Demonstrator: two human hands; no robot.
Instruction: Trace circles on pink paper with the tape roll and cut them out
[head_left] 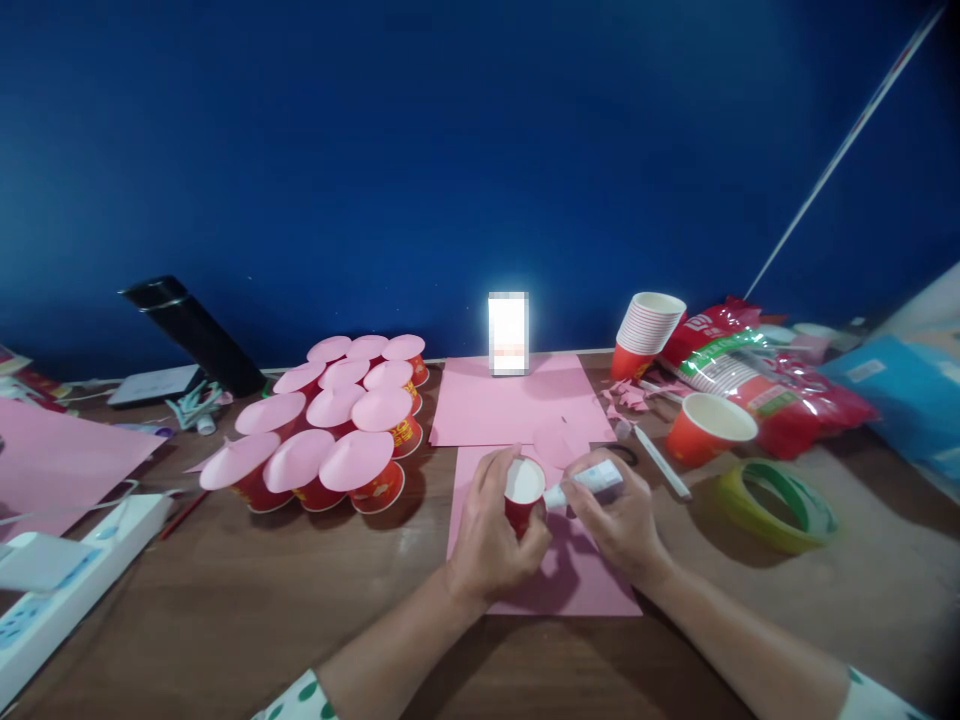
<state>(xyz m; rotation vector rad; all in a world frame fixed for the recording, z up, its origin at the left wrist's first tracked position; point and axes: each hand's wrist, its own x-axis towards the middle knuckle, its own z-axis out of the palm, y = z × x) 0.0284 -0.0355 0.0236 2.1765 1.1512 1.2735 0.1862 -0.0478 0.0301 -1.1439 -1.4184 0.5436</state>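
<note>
My left hand (499, 545) is wrapped round a red paper cup (523, 490), its white round end facing up toward me. Between the fingers of my right hand (619, 510) is a white glue tube (596, 482), its narrow tip pointing left, at or very near the cup's edge. Whether the tip touches the cup I cannot tell. Under both hands lies a pink paper sheet (517, 595). Just beyond them is a rounded pink paper piece (561, 440). To the left, several upturned red cups stand in rows, topped with pink paper cones (356, 460).
A lit phone (508, 335) stands behind another pink sheet (480, 405). On the right are stacked cups (651, 325), a single cup (709, 430), a white pen (661, 462), a tape roll (776, 505) and a red bag (817, 400). A power strip (75, 590) lies left.
</note>
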